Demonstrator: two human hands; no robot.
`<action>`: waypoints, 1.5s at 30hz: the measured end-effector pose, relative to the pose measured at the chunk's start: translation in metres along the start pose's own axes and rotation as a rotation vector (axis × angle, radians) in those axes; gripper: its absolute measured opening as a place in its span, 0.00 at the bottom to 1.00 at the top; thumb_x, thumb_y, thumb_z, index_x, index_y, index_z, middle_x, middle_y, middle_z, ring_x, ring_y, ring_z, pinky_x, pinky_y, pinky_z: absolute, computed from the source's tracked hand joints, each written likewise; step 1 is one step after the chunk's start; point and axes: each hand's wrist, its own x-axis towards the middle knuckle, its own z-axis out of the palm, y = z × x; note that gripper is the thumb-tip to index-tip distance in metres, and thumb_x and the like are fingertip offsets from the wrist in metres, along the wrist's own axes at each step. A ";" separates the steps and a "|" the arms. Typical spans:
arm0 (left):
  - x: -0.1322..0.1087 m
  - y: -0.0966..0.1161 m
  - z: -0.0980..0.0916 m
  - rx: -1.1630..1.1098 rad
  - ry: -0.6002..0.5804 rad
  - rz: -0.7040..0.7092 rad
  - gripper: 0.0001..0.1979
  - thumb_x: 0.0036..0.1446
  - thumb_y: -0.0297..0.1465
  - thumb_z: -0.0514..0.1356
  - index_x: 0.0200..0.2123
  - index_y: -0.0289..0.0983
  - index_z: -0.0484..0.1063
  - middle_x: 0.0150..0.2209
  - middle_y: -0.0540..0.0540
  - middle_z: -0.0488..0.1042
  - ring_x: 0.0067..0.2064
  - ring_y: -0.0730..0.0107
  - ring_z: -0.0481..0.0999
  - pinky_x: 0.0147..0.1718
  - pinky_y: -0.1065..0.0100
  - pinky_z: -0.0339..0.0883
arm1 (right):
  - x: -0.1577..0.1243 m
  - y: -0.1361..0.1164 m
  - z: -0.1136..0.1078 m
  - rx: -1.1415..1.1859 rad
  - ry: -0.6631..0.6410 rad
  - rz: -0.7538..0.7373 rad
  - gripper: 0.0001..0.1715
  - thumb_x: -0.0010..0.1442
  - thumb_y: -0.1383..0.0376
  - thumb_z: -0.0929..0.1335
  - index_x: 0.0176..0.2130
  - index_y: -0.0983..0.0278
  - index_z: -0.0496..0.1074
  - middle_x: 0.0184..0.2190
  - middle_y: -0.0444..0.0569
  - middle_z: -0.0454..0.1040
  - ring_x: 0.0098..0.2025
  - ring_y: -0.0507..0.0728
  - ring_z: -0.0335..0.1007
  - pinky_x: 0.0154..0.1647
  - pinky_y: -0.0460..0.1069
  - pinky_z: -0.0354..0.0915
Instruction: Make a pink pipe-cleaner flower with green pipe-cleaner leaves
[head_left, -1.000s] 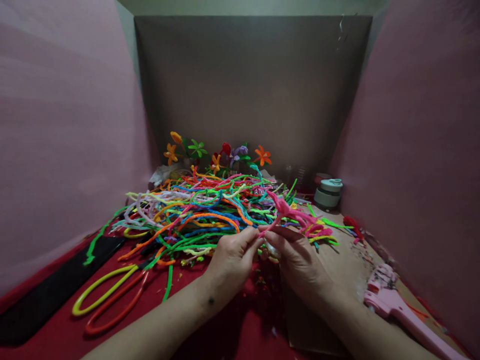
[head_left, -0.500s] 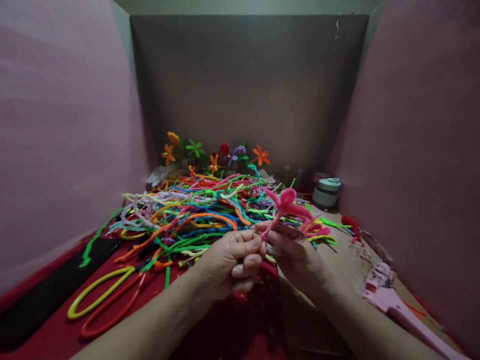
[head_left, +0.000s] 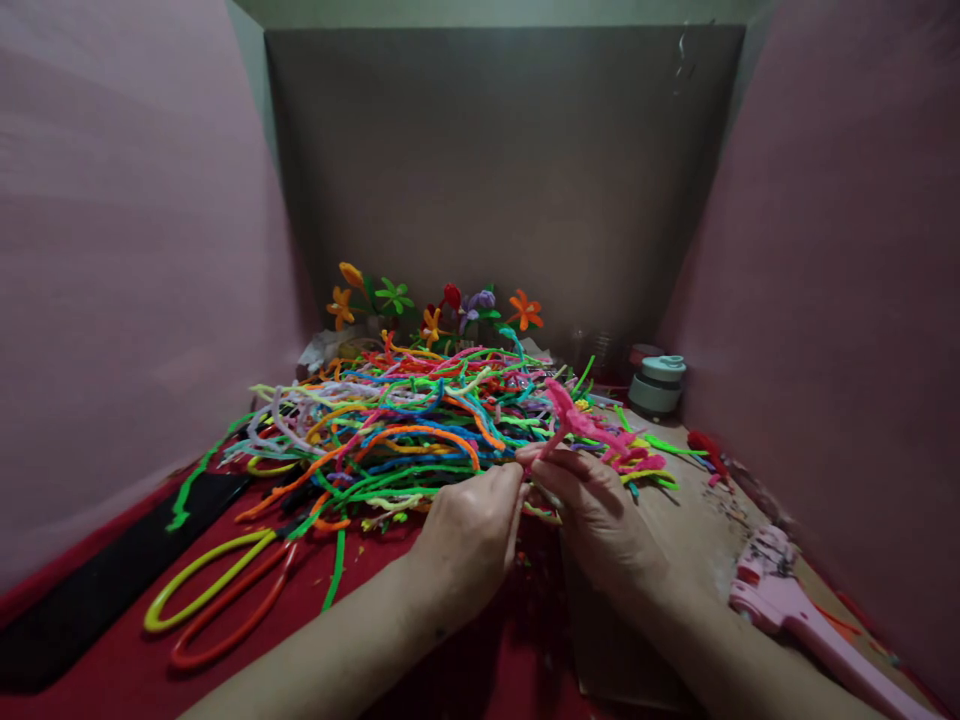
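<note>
Just right of frame center, pink fuzzy flower (head_left: 576, 424), held up at a tilt by both hands, with pile of colored fuzzy strands (head_left: 405, 432) behind. Probably very light, soft outside, bendable like wire inside, not slippery; petals (head_left: 561, 402) likely easy to squash, so best taken by the stem (head_left: 550, 446) below. Pinched nearly closed on that stem with grip of right hand (head_left: 611, 525), thumb against fingers. Closed at stem's lower end with grip of left hand (head_left: 472, 535), fingertips mostly hidden.
</note>
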 end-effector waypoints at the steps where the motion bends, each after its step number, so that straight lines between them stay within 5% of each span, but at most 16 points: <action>1: -0.001 -0.002 0.001 0.046 -0.005 0.018 0.09 0.58 0.29 0.49 0.34 0.38 0.69 0.29 0.44 0.69 0.30 0.68 0.67 0.32 0.69 0.56 | 0.000 0.001 -0.001 -0.024 -0.009 -0.014 0.07 0.48 0.69 0.71 0.31 0.59 0.77 0.29 0.42 0.74 0.28 0.50 0.64 0.35 0.47 0.60; 7: 0.002 0.000 -0.002 0.085 -0.021 -0.013 0.08 0.57 0.26 0.49 0.31 0.37 0.67 0.27 0.47 0.67 0.27 0.71 0.64 0.28 0.70 0.54 | -0.002 -0.003 0.002 -0.092 -0.046 0.021 0.06 0.49 0.65 0.71 0.33 0.59 0.76 0.27 0.42 0.73 0.26 0.50 0.62 0.32 0.47 0.59; 13: 0.015 0.016 -0.012 -0.518 -0.094 -0.358 0.11 0.55 0.31 0.52 0.21 0.36 0.62 0.17 0.54 0.58 0.19 0.79 0.55 0.20 0.75 0.49 | -0.002 -0.010 0.006 -0.011 -0.155 0.118 0.11 0.52 0.59 0.69 0.35 0.61 0.76 0.28 0.45 0.74 0.27 0.52 0.64 0.31 0.48 0.61; 18: 0.017 0.020 -0.014 -0.951 -0.203 -0.593 0.10 0.53 0.34 0.55 0.24 0.35 0.64 0.14 0.58 0.54 0.14 0.85 0.44 0.13 0.77 0.38 | 0.001 -0.007 0.000 0.079 -0.113 0.139 0.09 0.48 0.63 0.71 0.34 0.61 0.77 0.31 0.46 0.76 0.31 0.53 0.68 0.35 0.49 0.62; 25: 0.012 0.009 -0.017 -1.467 -0.409 -0.663 0.06 0.55 0.30 0.55 0.29 0.34 0.66 0.17 0.58 0.52 0.15 0.86 0.41 0.11 0.81 0.41 | 0.001 -0.015 0.004 0.021 -0.221 0.107 0.12 0.51 0.62 0.70 0.38 0.62 0.76 0.25 0.45 0.75 0.27 0.51 0.67 0.34 0.47 0.62; 29: 0.013 0.006 -0.020 -1.572 -0.520 -0.652 0.07 0.57 0.29 0.53 0.28 0.33 0.66 0.16 0.58 0.50 0.14 0.85 0.39 0.10 0.81 0.41 | 0.000 -0.016 0.005 0.064 -0.214 0.084 0.08 0.49 0.65 0.71 0.34 0.58 0.78 0.29 0.45 0.76 0.31 0.52 0.69 0.37 0.48 0.62; 32: 0.015 0.007 -0.021 -1.446 -0.493 -0.641 0.07 0.56 0.31 0.54 0.29 0.34 0.66 0.16 0.58 0.50 0.14 0.85 0.40 0.10 0.80 0.40 | 0.000 -0.014 0.003 0.047 -0.187 0.057 0.07 0.50 0.66 0.71 0.33 0.60 0.78 0.30 0.46 0.76 0.32 0.52 0.68 0.38 0.48 0.62; 35: 0.017 0.010 -0.019 -1.003 -0.377 -0.560 0.11 0.57 0.35 0.53 0.26 0.34 0.64 0.15 0.57 0.54 0.13 0.85 0.46 0.12 0.78 0.42 | 0.001 -0.010 0.001 0.019 -0.128 0.045 0.07 0.50 0.64 0.71 0.33 0.61 0.77 0.30 0.46 0.75 0.30 0.52 0.66 0.34 0.48 0.62; 38: 0.014 0.010 -0.013 -0.411 -0.179 -0.300 0.13 0.58 0.34 0.50 0.23 0.34 0.63 0.17 0.54 0.60 0.17 0.81 0.57 0.16 0.76 0.50 | -0.001 -0.009 0.001 0.018 -0.050 0.047 0.08 0.48 0.62 0.72 0.33 0.60 0.77 0.29 0.45 0.75 0.29 0.51 0.64 0.33 0.48 0.61; 41: 0.007 0.004 -0.005 0.031 -0.015 0.049 0.09 0.59 0.30 0.48 0.31 0.35 0.66 0.24 0.49 0.67 0.25 0.76 0.65 0.25 0.73 0.58 | -0.003 -0.009 0.003 -0.025 0.011 0.063 0.09 0.45 0.63 0.73 0.31 0.61 0.77 0.26 0.44 0.73 0.30 0.52 0.64 0.33 0.48 0.60; 45: 0.002 -0.004 0.001 0.294 0.003 0.183 0.09 0.59 0.32 0.49 0.34 0.34 0.66 0.27 0.46 0.69 0.28 0.72 0.68 0.27 0.71 0.59 | -0.004 -0.009 0.005 -0.052 0.030 0.068 0.08 0.45 0.63 0.73 0.31 0.61 0.77 0.27 0.44 0.73 0.31 0.53 0.64 0.32 0.47 0.60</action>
